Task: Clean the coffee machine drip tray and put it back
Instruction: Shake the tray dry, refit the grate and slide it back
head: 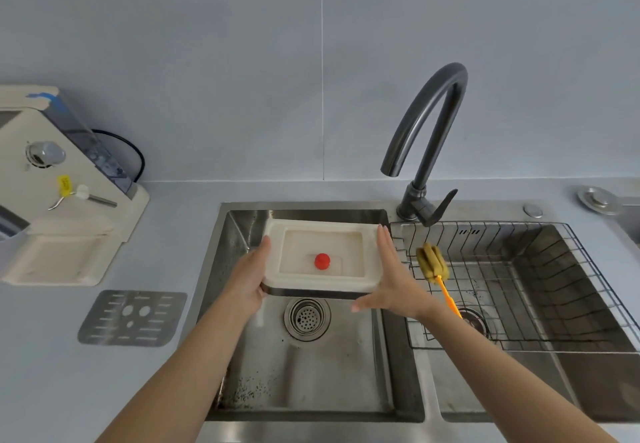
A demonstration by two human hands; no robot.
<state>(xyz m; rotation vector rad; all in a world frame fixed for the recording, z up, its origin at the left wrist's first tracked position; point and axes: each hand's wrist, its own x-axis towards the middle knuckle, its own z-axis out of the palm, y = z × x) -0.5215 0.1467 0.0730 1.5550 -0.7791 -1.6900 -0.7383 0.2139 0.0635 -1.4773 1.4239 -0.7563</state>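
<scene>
Head camera, over a double kitchen sink: we hold the cream drip tray point(273, 255) level above the left basin point(311, 373), just over the drain strainer point(307, 316). Our left hand point(247, 276) lies along the tray's left side, lower fingers tucked beneath it. Our right hand point(391, 280) presses flat against the right side, fingers straight and thumb spread wide. A red float point(322, 261) sits in the tray's well. A dark gooseneck faucet point(426, 131) curves behind. In the right basin, a wire basket point(585, 255) holds a sponge brush point(433, 262) with an orange handle. On the counter at left stands the cream coffee machine point(52, 200), the perforated metal grate point(131, 318) lying flat in front of it.
</scene>
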